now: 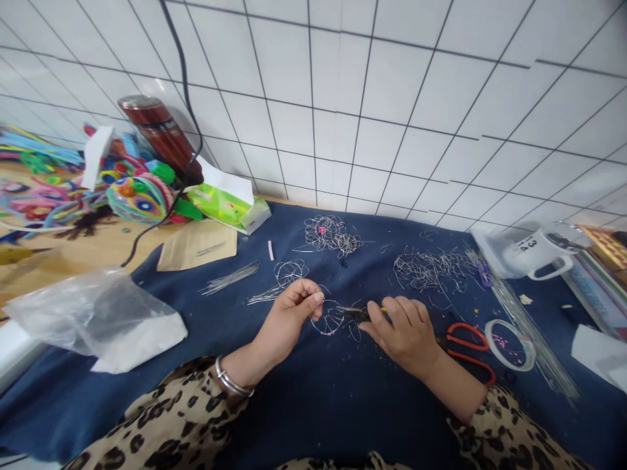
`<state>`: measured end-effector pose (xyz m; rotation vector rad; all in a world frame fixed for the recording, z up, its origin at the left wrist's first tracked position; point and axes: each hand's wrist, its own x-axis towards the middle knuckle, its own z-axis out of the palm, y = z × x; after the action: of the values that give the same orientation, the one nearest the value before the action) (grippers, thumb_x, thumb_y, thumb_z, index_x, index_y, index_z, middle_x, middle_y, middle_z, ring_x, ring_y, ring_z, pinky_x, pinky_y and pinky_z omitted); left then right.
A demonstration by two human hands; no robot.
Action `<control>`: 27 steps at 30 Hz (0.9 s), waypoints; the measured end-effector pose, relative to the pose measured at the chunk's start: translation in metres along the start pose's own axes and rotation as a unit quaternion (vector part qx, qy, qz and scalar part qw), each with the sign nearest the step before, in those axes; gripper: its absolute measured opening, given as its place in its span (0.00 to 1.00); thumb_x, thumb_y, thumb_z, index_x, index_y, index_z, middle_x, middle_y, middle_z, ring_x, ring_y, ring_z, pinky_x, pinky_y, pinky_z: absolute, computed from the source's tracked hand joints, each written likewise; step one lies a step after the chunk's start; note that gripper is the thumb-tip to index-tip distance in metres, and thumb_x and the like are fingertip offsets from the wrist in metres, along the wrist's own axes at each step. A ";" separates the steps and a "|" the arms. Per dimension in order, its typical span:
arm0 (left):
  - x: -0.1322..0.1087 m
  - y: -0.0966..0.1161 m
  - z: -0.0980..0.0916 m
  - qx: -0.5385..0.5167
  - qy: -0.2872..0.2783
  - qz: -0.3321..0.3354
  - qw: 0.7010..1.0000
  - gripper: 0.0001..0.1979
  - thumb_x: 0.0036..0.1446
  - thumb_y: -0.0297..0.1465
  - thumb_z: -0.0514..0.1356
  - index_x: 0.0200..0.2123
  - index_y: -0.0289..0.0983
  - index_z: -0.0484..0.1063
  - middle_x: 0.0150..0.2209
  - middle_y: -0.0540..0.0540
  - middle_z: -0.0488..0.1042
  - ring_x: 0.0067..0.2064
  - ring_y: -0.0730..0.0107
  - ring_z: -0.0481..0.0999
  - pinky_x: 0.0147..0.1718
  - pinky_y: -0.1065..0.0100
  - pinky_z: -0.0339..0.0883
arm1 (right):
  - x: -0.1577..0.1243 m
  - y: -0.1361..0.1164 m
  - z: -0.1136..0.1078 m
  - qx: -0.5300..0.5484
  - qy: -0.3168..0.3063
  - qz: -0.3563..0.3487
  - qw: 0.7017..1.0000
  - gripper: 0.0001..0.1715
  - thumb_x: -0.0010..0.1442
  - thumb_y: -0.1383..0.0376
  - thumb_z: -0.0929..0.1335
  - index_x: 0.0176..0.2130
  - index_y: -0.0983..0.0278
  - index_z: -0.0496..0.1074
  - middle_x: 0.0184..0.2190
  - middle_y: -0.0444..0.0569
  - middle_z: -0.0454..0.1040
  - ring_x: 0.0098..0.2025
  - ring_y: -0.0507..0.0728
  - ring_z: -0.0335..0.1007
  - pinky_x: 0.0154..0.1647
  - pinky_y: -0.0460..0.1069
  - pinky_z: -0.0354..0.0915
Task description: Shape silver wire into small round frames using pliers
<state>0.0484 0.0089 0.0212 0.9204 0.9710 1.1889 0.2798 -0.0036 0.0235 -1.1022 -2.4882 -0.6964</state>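
Near the middle of the dark blue cloth [362, 391], my left hand [294, 310] pinches the upper left edge of a round wire piece [327, 318] with small pink beads along its lower rim. My right hand [404, 329] is closed around dark pliers [353, 313] with yellow on the handle, mostly hidden by the fingers. The pliers' tips point left and lie at the right edge of the wire circle. Whether they grip the wire is too small to tell. Behind my left hand are wire loops [292, 271] and short straight wires [264, 295].
Tangled wire heaps [330, 235] lie toward the wall. At right are red-handled scissors [467, 337], a round dish [510, 346] with pink beads, long wires [543, 352] and a white mug [543, 251]. At left are a plastic bag [98, 313], paper [198, 247] and a red thermos [159, 134].
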 end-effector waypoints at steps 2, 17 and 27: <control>0.000 -0.001 0.000 0.007 -0.003 -0.003 1.000 0.06 0.55 0.31 0.59 0.30 0.35 0.64 0.22 0.53 0.67 0.24 0.78 0.64 0.26 0.73 0.58 | 0.001 -0.001 -0.001 -0.008 -0.004 -0.006 1.000 0.21 0.58 0.54 0.64 0.48 0.61 0.67 0.40 0.52 0.70 0.45 0.61 0.60 0.46 0.56 0.52; -0.001 -0.002 0.002 0.041 -0.006 0.007 0.999 0.06 0.55 0.31 0.59 0.30 0.35 0.65 0.22 0.53 0.66 0.24 0.77 0.63 0.25 0.74 0.58 | 0.008 -0.005 0.000 0.182 -0.090 0.079 0.976 0.17 0.58 0.56 0.64 0.45 0.62 0.68 0.38 0.53 0.69 0.41 0.59 0.63 0.41 0.54 0.57; 0.005 -0.001 -0.010 0.095 -0.058 0.075 0.991 0.05 0.56 0.31 0.58 0.31 0.36 0.65 0.24 0.51 0.66 0.28 0.74 0.64 0.30 0.71 0.59 | 0.012 0.008 -0.006 0.699 -0.351 0.309 0.541 0.28 0.61 0.48 0.55 0.38 0.66 0.69 0.28 0.48 0.72 0.24 0.49 0.68 0.23 0.44 0.61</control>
<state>0.0397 0.0143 0.0165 1.2184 0.9456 1.1688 0.2793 0.0050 0.0363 -1.3073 -1.6936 1.9336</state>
